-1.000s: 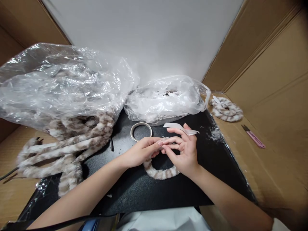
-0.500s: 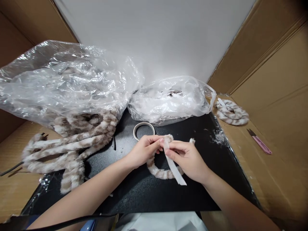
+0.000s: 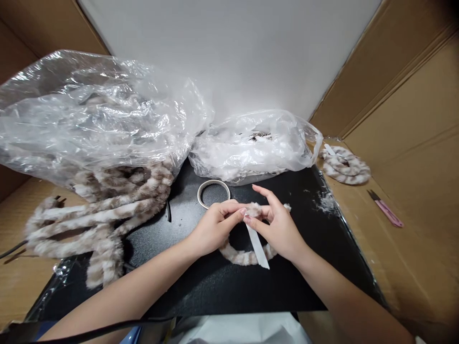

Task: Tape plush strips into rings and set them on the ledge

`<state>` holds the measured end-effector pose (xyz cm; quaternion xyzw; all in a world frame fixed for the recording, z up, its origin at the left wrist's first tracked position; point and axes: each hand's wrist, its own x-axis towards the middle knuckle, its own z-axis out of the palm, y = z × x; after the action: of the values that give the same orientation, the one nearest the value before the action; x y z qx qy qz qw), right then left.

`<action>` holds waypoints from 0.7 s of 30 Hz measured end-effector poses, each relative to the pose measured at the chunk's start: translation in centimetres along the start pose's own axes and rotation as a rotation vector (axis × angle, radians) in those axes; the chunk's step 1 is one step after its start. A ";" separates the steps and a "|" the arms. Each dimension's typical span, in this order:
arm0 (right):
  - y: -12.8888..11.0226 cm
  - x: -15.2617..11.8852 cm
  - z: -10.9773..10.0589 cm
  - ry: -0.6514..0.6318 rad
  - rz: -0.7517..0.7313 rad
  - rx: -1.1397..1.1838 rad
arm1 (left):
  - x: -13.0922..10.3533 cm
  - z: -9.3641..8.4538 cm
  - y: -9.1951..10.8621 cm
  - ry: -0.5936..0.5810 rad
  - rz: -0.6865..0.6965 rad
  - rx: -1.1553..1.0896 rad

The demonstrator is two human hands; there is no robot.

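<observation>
Both hands meet over a ring of fluffy brown-and-white plush cord (image 3: 242, 257) on the black table. My left hand (image 3: 217, 225) pinches the upper part of the cord between thumb and fingers. My right hand (image 3: 281, 224) presses its thumb against the same spot, the index finger raised away. From under the fingertips a strip of white tape (image 3: 258, 248) hangs down across the ring. The cord's tufted end (image 3: 254, 209) shows between the hands. A roll of tape (image 3: 214, 193) lies just beyond my left hand. The fingers partly hide where tape and cord meet.
At left, a large clear plastic bag (image 3: 107, 119) spills plush cords (image 3: 103, 224) onto the table. A smaller plastic bag (image 3: 254, 148) stands at the back. On cardboard at right are a coiled plush cord (image 3: 346, 167) and pink-handled scissors (image 3: 385, 209). Fluff (image 3: 325, 203) lies near the table edge.
My right index finger has lifted up and away from the cord. The tape's free end has swung slightly left and up. The tufted cord end sits slightly lower between the hands.
</observation>
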<state>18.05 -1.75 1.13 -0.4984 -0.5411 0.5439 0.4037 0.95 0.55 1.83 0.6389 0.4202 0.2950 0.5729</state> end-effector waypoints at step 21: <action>-1.4 1.0 -3.6 0.015 -0.151 -0.167 | -0.9 -0.3 1.7 0.041 0.175 0.257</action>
<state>21.28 0.07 2.72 -0.4921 -0.6174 0.4612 0.4048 0.64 -0.10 3.62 0.7348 0.4091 0.3007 0.4498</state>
